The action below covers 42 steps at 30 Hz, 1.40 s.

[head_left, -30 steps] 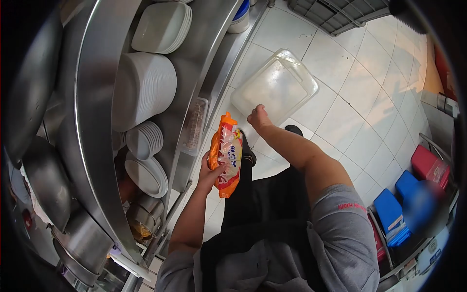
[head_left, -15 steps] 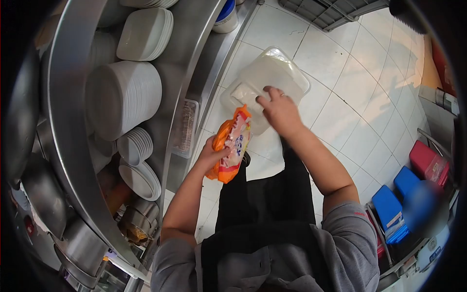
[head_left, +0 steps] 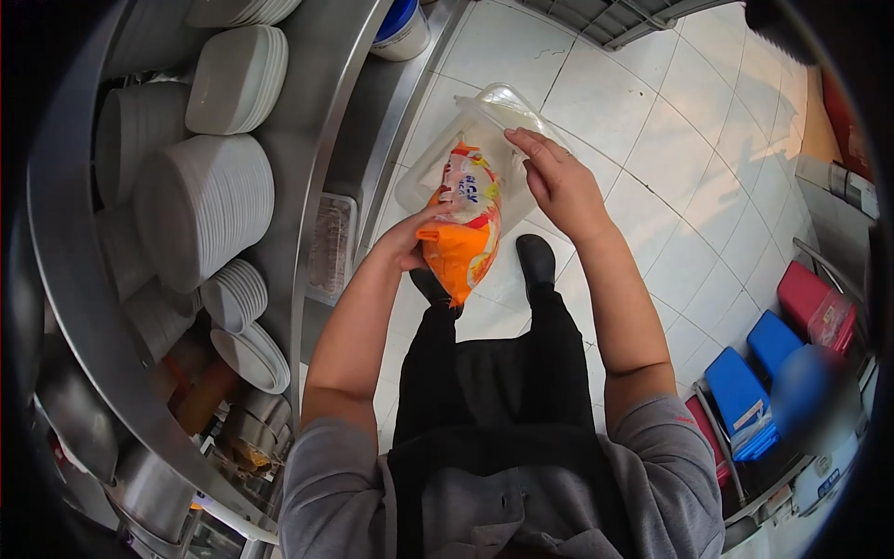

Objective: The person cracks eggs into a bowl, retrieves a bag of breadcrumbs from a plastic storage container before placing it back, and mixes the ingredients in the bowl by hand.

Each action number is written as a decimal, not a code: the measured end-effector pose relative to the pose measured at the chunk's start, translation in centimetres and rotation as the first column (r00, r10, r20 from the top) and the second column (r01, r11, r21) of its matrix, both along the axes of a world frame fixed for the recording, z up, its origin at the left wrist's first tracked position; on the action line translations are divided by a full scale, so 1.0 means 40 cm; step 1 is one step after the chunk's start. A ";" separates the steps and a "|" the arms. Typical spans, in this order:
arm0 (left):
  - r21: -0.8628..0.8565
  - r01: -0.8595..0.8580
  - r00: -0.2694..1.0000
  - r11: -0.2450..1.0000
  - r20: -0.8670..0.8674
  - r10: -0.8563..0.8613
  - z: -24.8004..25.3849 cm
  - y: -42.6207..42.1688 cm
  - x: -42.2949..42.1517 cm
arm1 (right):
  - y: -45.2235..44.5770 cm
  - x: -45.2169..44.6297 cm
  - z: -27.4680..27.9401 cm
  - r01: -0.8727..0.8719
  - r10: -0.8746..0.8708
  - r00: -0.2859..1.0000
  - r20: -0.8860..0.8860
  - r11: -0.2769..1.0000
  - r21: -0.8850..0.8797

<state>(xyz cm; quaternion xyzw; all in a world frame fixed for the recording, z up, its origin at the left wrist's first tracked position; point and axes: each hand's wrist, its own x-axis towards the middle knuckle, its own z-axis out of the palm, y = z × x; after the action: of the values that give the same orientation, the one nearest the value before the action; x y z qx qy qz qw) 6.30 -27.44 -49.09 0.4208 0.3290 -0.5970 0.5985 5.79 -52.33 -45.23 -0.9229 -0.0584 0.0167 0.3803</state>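
Packet (head_left: 470, 210) seemingly clear of tub rim (head_left: 506, 89)

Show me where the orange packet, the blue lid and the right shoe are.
Orange packet (head_left: 468, 212), head view: its printed middle.
Blue lid (head_left: 395, 19), head view: its top.
Right shoe (head_left: 535, 257), head view: its upper.

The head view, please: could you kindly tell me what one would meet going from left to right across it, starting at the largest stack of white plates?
Largest stack of white plates, small clear container, left hand, orange bag, right hand, blue objects.
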 end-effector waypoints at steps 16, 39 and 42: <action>0.225 0.016 0.806 0.974 0.574 -0.146 -0.521 -0.089 0.016 | 0.086 -0.016 -0.050 -0.123 0.135 0.989 0.067 0.978 -0.169; 0.591 0.037 0.416 0.806 0.724 -0.550 -0.675 -0.044 0.081 | -0.038 0.036 -0.020 0.126 -0.088 0.987 -0.134 0.944 0.307; 0.818 -0.031 0.314 0.575 0.554 -0.771 -0.623 -0.078 0.045 | -0.026 0.026 -0.030 0.069 -0.047 0.996 -0.081 0.954 0.293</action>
<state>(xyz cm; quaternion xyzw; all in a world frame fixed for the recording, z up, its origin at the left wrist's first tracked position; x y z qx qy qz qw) 8.12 -30.58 -74.00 0.9281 0.0399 -0.2353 0.2859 6.82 -53.36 -46.42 -0.8558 -0.0190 0.0303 0.5160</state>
